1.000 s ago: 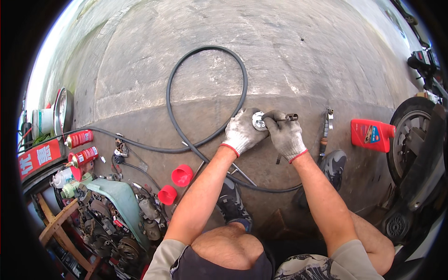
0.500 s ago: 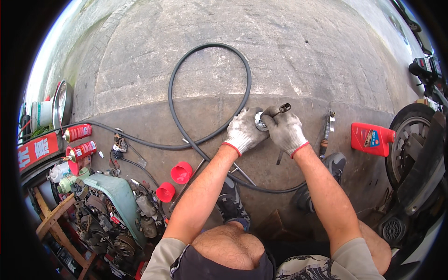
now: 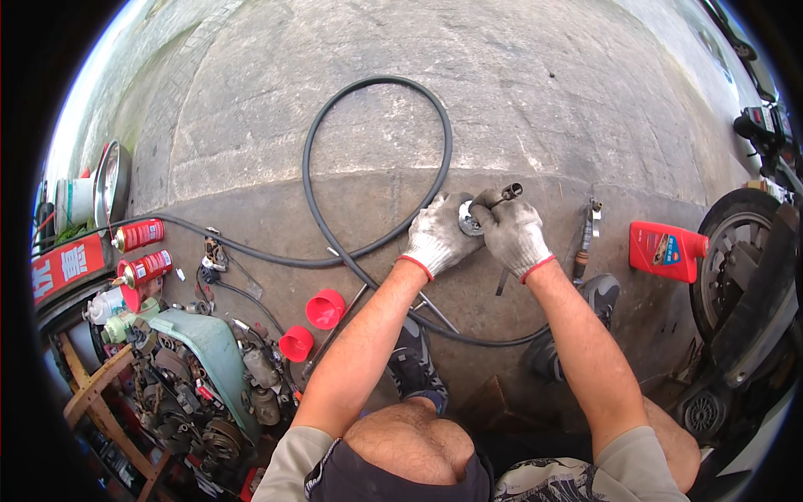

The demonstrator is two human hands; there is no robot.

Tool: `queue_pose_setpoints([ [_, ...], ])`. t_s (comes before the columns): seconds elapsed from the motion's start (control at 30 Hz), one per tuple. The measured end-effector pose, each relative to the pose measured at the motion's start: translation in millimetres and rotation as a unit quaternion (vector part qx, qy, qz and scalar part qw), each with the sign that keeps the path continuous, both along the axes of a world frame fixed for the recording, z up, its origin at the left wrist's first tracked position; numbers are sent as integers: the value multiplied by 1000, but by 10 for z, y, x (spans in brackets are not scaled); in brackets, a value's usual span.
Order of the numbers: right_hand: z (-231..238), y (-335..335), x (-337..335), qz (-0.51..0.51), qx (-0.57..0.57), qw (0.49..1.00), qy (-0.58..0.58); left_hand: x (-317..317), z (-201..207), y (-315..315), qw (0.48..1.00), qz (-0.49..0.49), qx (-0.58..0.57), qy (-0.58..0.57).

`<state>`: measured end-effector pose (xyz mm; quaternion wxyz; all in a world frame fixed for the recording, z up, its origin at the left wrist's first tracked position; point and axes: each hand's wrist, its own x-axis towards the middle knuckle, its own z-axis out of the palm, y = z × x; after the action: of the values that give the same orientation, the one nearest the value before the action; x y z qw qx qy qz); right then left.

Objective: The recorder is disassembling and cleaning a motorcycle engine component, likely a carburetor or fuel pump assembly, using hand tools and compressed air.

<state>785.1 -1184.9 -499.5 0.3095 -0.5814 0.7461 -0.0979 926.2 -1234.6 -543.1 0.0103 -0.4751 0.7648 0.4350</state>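
Note:
Both my hands wear white knitted gloves with grey, dirty fingers and red cuffs, and they meet above the floor in front of my knees. My left hand (image 3: pixel 440 231) is closed around a small round silvery metal part (image 3: pixel 469 219). Against that part, the fingers of my right hand (image 3: pixel 511 229) are curled round a dark metal tool with a hollow socket end (image 3: pixel 513 192). A dark flat end (image 3: pixel 502 282) shows below the right hand; I cannot tell if it belongs to the same tool. The fingers hide much of both held things.
A black hose (image 3: pixel 308 159) loops over the concrete. To the left lie red spray cans (image 3: pixel 149 267), red cups (image 3: pixel 325 309) and a pale green tub (image 3: pixel 209 351) of metal parts. On the right are an air tool (image 3: pixel 583 251), a red oil bottle (image 3: pixel 665 249) and a motorcycle wheel (image 3: pixel 726 251).
The socket end in my right hand has tilted very slightly. Both hands stay in almost the same place with the same hold.

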Motion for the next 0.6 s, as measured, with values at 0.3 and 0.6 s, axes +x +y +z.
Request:
queue_pose_setpoints([
  [0.3,-117,52,-62,34,-44,998,-7,28,-73,34,1000,12,0,21],
  [0.6,-150,79,-26,10,-44,999,-6,30,-69,47,1000,11,-21,17],
])
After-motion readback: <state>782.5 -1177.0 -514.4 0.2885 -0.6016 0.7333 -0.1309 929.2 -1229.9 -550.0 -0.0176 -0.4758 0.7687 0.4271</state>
